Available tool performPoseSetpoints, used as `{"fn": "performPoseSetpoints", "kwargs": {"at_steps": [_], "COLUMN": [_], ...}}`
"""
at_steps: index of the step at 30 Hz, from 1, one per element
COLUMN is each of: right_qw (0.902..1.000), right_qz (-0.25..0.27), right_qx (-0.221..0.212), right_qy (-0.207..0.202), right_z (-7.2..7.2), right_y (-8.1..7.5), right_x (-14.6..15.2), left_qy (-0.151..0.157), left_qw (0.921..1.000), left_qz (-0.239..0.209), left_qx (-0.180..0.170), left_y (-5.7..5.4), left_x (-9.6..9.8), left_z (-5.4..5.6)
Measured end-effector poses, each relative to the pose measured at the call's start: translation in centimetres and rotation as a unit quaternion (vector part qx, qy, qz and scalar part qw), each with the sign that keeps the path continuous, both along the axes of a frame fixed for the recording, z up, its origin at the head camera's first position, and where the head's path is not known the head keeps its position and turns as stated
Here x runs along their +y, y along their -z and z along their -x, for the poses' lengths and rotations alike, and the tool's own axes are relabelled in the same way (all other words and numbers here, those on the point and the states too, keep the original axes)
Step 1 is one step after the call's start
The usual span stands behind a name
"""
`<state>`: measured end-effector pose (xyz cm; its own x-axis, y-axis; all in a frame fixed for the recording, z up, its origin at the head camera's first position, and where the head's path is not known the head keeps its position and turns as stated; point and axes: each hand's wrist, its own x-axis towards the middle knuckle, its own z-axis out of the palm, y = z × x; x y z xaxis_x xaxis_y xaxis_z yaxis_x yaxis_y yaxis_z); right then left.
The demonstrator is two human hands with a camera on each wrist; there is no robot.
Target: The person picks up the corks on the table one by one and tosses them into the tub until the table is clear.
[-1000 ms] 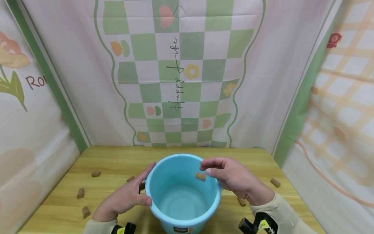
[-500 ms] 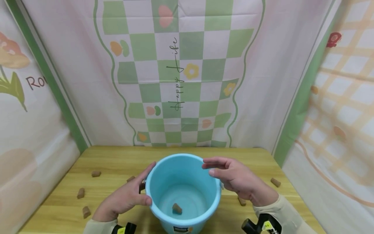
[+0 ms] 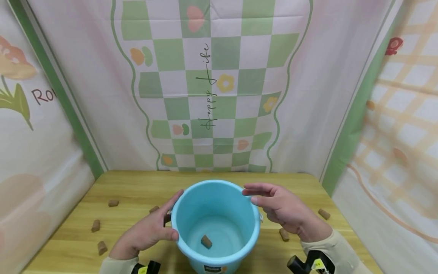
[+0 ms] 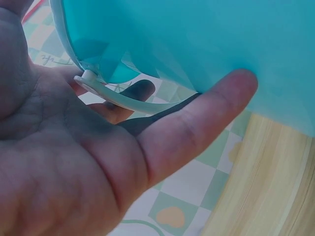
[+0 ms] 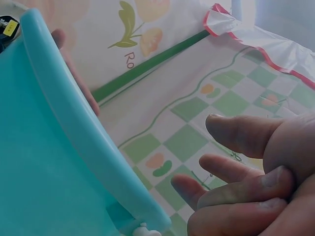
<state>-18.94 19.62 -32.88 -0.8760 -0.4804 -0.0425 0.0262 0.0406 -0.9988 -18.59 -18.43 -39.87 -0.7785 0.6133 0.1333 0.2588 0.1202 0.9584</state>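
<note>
A light-blue bucket (image 3: 215, 255) stands upright at the front of the table, with one brown cork (image 3: 206, 241) on its floor. My left hand (image 3: 145, 233) rests against the bucket's left side, thumb at the rim. In the left wrist view, its straight little finger (image 4: 206, 115) touches the outer wall, close under the pale handle (image 4: 123, 100). My right hand (image 3: 285, 209) is just past the right rim, holding nothing. Its thumb and index finger stand apart, while the lower fingers bend loosely in the right wrist view.
Several corks lie on the wooden table (image 3: 273, 182): some on the left, such as the cork (image 3: 102, 248), one cork (image 3: 154, 209) behind my left hand, and on the right a cork (image 3: 284, 234) and another cork (image 3: 324, 214). Patterned cloth (image 3: 301, 114) surrounds the table.
The cork dropped from near my right fingers onto the bucket's floor and turned slightly there. My right hand drew back to the right. My left hand stayed at the bucket.
</note>
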Motion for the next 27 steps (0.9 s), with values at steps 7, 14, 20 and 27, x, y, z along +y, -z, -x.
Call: {"fn": "performPoseSetpoints", "kwargs": {"at_steps": [7,14,20,27], "right_qw": [0.9997,0.9982,0.9953,0.9917], "right_qz": [0.020,0.051,0.090,0.126], "right_qx": [0.008,0.030,0.035,0.025], "right_qy": [0.006,0.007,0.006,-0.006], "right_z": [0.1,0.0,-0.1,0.0], "right_y": [0.3,0.6,1.0,1.8], "right_x": [1.3,2.9,4.3,6.4], "left_qy": [-0.005,0.002,0.003,0.002], "left_qw": [1.0000,1.0000,1.0000,0.9999], "left_qz": [0.004,-0.003,-0.006,-0.002], "left_qx": [0.003,0.008,0.006,0.010], "left_y": [0.0,0.0,0.1,0.0], "left_x": [-0.1,0.0,0.0,0.0], "left_z": [0.0,-0.1,-0.1,-0.2]}}
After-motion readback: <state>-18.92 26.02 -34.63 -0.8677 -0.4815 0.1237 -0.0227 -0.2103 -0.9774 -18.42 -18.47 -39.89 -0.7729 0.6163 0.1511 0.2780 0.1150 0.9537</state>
